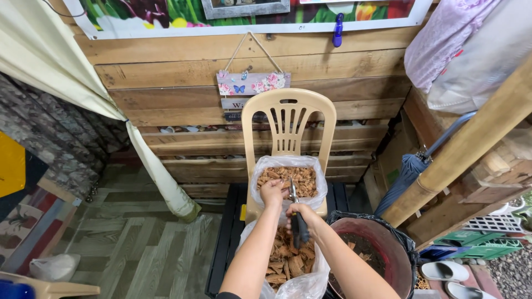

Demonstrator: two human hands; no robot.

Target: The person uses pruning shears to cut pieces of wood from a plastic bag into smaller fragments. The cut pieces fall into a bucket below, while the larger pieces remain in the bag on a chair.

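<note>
sign (253, 83): small wooden plaque, pale with pink flowers and a blue butterfly, hung by string above the chair | lower plaque (235, 103): beneath it (partly hidden) | poster (166, 16): white-edged floral print across the wall top

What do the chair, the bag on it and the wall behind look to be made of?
Chair: moulded plastic by the look, beige, smooth, one piece with a slotted back. Bag on it: thin clear plastic film, crinkled, glossy, brown pieces showing through. Wall: rough, unpainted wooden planks with visible grain.
</note>
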